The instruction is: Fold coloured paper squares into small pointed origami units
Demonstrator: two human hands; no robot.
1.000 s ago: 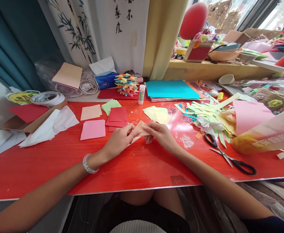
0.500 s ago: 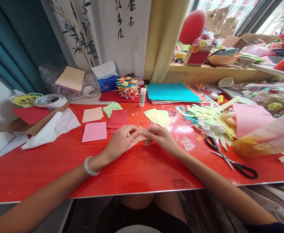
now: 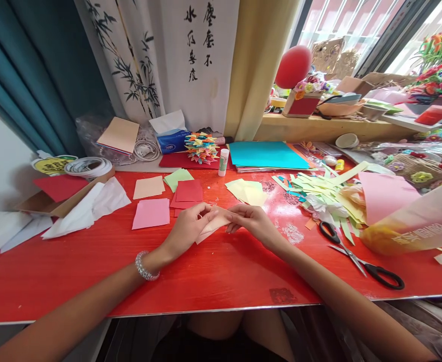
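Note:
A folded peach paper piece (image 3: 215, 223) lies low over the red table (image 3: 221, 271), pinched from both sides. My left hand (image 3: 188, 229), with a beaded bracelet on its wrist, grips the paper's left end. My right hand (image 3: 253, 221) grips its right end, fingers pressed along the fold. Loose paper squares lie just beyond: pink (image 3: 151, 213), red (image 3: 187, 193), peach (image 3: 149, 187), light green (image 3: 178, 177) and yellow (image 3: 247, 191).
Black-handled scissors (image 3: 356, 256) lie to the right near a heap of paper strips (image 3: 319, 183) and a pink sheet (image 3: 384, 193). A glue stick (image 3: 223, 162), a multicoloured paper ball (image 3: 201, 147), teal sheets (image 3: 266, 154) and a tissue box (image 3: 171, 138) stand at the back. A cardboard tray (image 3: 47, 203) sits left.
Both hands have pressed the peach paper flatter and lower toward the table. The view has tilted up, showing more of the window and wall.

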